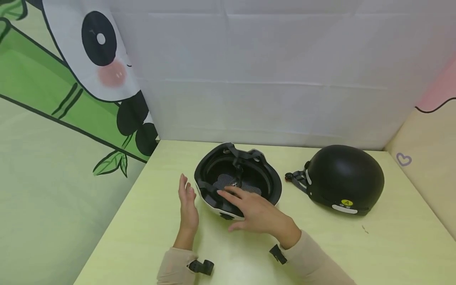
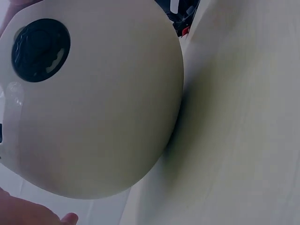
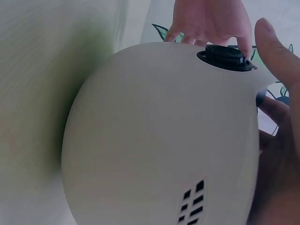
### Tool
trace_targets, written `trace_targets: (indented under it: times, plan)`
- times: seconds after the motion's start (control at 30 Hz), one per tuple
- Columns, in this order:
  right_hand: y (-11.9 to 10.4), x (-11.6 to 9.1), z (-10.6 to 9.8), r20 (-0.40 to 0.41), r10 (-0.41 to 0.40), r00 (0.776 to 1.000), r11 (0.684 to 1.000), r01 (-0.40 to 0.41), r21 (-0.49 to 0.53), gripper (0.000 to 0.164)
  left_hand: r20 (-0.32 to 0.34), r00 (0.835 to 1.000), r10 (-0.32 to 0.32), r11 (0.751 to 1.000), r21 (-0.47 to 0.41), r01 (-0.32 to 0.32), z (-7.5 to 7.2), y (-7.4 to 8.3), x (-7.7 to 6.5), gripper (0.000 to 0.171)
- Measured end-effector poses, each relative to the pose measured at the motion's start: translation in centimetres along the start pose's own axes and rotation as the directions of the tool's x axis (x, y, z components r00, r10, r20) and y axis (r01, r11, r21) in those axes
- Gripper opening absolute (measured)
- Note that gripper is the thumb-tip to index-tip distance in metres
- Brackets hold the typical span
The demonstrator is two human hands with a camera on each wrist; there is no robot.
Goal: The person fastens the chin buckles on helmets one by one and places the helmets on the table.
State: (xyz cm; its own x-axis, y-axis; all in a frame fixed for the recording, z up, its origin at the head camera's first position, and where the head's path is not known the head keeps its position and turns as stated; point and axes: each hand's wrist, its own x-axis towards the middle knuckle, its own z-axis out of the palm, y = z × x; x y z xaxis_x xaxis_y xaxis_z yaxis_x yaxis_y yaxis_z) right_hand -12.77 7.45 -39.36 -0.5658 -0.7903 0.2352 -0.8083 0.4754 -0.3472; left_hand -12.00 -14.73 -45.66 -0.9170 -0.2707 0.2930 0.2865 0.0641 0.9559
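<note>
A white helmet (image 1: pixel 273 180) lies upturned on the table, its black padded inside and dark straps (image 1: pixel 208 187) facing up. My right hand (image 1: pixel 258 213) reaches over the near rim with fingers extended above the opening and the thumb apart, outside the shell. To the left of the helmet, my left hand (image 1: pixel 187 209) stands upright with straight fingers, palm turned toward the shell. The right wrist view shows the smooth shell (image 3: pixel 159 131) with a round black vent, the left hand (image 3: pixel 211 21) behind it. Its underside rests on the table in the left wrist view.
A matte black helmet (image 1: pixel 343 178) sits dome up on the right of the table (image 1: pixel 135 237), its strap and buckle (image 1: pixel 297 180) trailing left. White cloth (image 1: pixel 267 79) hangs at the back, with a cartoon-printed sheet (image 1: pixel 71 158) on the left.
</note>
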Motion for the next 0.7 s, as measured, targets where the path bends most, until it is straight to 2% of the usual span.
trace_targets:
  times: [0.13,0.27,0.43,0.57,0.7]
  plan:
    - [0.1,0.1,0.3,0.019,0.002,1.0,0.999,-0.001,-0.037,0.1,-0.004,0.997,-0.081,0.996,-0.035,0.081,0.3,-0.6,-0.1,0.058]
    - [0.0,0.2,0.4,0.036,0.017,0.999,0.998,-0.015,-0.053,0.102,0.0,0.992,-0.127,0.984,-0.123,0.126,0.8,-0.9,-0.3,0.06]
    - [0.0,0.4,0.6,0.042,0.013,0.999,0.996,-0.009,-0.085,0.1,0.028,0.982,-0.185,0.948,-0.257,0.186,1.4,-1.3,-0.3,0.063]
    - [0.1,0.5,0.7,0.042,0.005,0.999,0.996,-0.001,-0.093,0.093,0.065,0.971,-0.228,0.914,-0.33,0.237,2.0,-1.6,-0.4,0.064]
    - [0.3,0.3,0.9,0.049,0.03,0.998,0.997,-0.027,-0.066,0.079,0.106,0.968,-0.228,0.905,-0.344,0.251,2.4,-1.6,-0.4,0.066]
